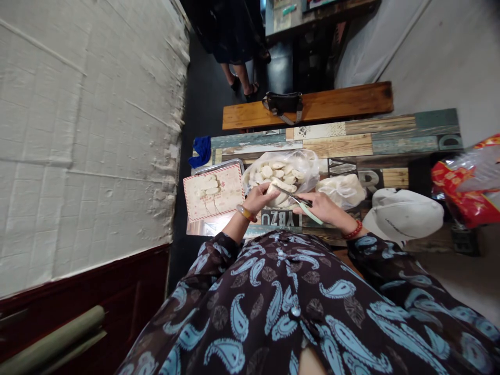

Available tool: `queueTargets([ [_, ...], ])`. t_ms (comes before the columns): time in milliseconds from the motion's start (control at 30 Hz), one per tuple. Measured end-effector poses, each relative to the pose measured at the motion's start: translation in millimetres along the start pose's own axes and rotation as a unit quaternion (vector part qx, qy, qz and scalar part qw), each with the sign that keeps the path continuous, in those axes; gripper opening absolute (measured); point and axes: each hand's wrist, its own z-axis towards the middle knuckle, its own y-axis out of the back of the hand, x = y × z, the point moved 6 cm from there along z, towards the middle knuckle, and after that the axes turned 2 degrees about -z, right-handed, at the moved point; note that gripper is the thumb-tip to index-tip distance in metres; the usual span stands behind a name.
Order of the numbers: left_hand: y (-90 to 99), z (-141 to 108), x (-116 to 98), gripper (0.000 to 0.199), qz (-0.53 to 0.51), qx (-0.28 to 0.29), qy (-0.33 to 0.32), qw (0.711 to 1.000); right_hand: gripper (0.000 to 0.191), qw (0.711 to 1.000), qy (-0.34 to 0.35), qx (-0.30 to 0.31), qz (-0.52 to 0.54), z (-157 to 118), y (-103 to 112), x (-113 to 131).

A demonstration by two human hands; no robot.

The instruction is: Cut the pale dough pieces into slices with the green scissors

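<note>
My left hand (261,198) holds a pale, whitish piece of food (278,186) at the front edge of an open clear plastic bag (310,162). Several similar pale pieces (276,171) lie in that bag. In my right hand (322,207) is a pair of scissors (310,212) with light green handles, its blades pointing left against the held piece. A knotted clear bag (341,191) with pale contents sits just beyond my right hand. On the left, a paper sheet with a red striped border (191,205) lies on a metal tray and bears several pale strips (211,183).
The patchwork table (402,127) also holds a blue cloth (201,151), a white cap (406,214) and red plastic packaging (461,190). Behind it, a black bag (284,102) rests on a wooden bench (344,101). A person's legs (240,75) show beyond. A wall stands left.
</note>
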Motion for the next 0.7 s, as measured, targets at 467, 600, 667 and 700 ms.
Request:
queueTargets([
  [467,6.3,6,8,0.057,-0.008,0.026,0.017,0.999,0.052,0.998,-0.017,0.018,-0.056,7,0,-1],
  [600,4.1,9,6,0.053,0.023,0.044,0.018,0.999,0.05,0.996,-0.017,0.048,-0.073,15,-1,2],
  [667,5.6,10,4,0.051,0.033,0.04,0.014,0.999,0.051,0.997,-0.015,0.039,-0.067,18,-1,1],
  [700,6.6,11,4,0.05,0.036,0.038,0.012,0.999,0.052,0.998,-0.012,0.027,-0.057,19,-1,-1],
])
